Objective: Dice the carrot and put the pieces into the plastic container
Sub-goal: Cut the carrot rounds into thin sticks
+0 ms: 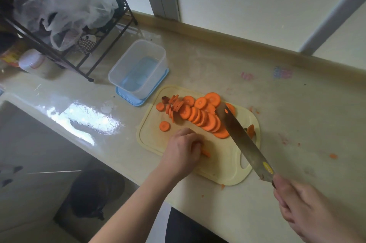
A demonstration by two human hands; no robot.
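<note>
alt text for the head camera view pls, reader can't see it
The left hand pins carrot pieces on a pale cutting board while the right hand holds a cleaver angled over a row of carrot slices. A clear plastic container sits behind on its blue lid, empty of carrot.

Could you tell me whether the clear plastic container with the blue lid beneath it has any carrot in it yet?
Empty: the clear plastic container shows only blue lid through its base.

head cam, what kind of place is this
Most likely a home kitchen: a cutting board with carrot slices lies on a stone-look counter, beside a sink and a wire storage rack.
</note>
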